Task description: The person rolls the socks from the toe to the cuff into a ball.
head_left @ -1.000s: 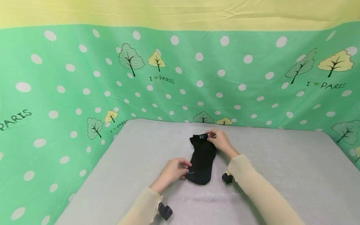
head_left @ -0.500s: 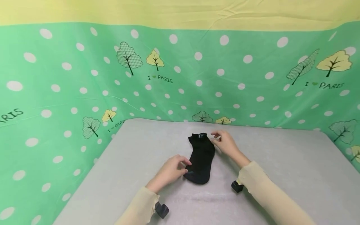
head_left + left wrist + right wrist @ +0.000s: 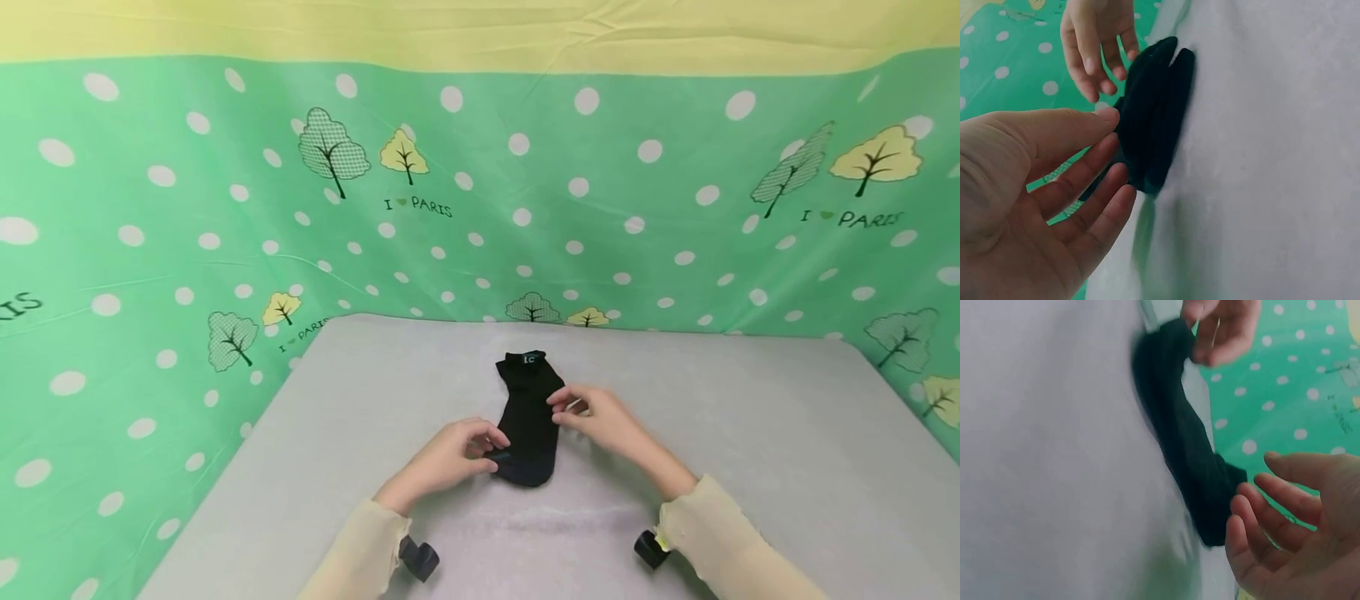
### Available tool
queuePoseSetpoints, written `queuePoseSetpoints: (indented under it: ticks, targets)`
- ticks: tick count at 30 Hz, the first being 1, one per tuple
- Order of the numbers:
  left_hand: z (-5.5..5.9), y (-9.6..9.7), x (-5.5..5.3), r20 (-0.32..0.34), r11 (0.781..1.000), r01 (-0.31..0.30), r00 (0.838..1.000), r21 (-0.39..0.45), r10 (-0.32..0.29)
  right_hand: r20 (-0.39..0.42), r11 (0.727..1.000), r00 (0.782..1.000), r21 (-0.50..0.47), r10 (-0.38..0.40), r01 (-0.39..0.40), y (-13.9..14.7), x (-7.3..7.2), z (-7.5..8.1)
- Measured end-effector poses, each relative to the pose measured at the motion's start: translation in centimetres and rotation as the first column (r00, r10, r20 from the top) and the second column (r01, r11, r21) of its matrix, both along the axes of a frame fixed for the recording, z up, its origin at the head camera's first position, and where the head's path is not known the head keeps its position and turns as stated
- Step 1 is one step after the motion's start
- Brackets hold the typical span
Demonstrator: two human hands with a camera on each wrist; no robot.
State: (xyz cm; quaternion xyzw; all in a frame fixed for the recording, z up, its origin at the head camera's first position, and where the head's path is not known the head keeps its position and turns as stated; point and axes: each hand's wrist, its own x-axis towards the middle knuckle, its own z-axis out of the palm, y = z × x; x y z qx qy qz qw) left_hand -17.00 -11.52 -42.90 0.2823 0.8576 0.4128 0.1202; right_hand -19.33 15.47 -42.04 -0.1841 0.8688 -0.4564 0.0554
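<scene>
A black sock (image 3: 528,417) lies flat on the grey table, its toe towards me and its cuff with pale letters at the far end. The left wrist view shows the black fabric (image 3: 1150,119) in two layers at the toe. My left hand (image 3: 442,460) is at the left side of the toe, thumb and fingers loosely bent and apart. By the sock's right edge, around its middle, is my right hand (image 3: 603,421), fingers relaxed and gripping nothing. Whether the fingertips touch the fabric is hard to tell.
The grey table (image 3: 750,433) extends on both sides of the sock. Behind and to the left hangs a green curtain (image 3: 420,275) with white dots and printed trees. Black wrist devices (image 3: 418,558) sit under both cream sleeves (image 3: 360,546).
My right hand has let go of the sock's cuff and moved towards me along the right edge to the middle. My left hand has stayed by the toe, its fingers slightly wider apart.
</scene>
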Motion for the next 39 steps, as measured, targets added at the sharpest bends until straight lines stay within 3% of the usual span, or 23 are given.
queuePoseSetpoints:
  ticks: [7, 14, 23, 31, 39]
  targets:
    - [-0.8, -0.2, -0.2, 0.036, 1.0, 0.012, 0.999, 0.008, -0.012, 0.023, 0.988, 0.988, 0.015, 0.151, -0.152, -0.9, 2.3, -0.7]
    - [-1.1, -0.4, -0.4, 0.082, 1.0, 0.015, 0.997, 0.007, -0.016, 0.004, 0.969, 0.972, 0.071, 0.237, -0.236, -1.4, 3.2, -1.1]
    - [-1.1, -0.5, -0.5, 0.118, 1.0, 0.024, 0.993, -0.013, -0.023, -0.083, 0.954, 0.965, 0.192, 0.248, -0.229, -1.7, 3.7, -1.6]
    - [-1.4, -0.2, -0.9, 0.018, 0.996, 0.057, 0.998, -0.075, -0.056, -0.184, 0.932, 0.949, 0.307, 0.254, -0.19, -2.7, 3.8, -1.7]
    - [-1.5, 0.0, -1.0, 0.007, 0.995, 0.026, 1.0, -0.098, -0.025, -0.199, 0.938, 0.957, 0.316, 0.213, -0.143, -3.2, 3.9, -1.7]
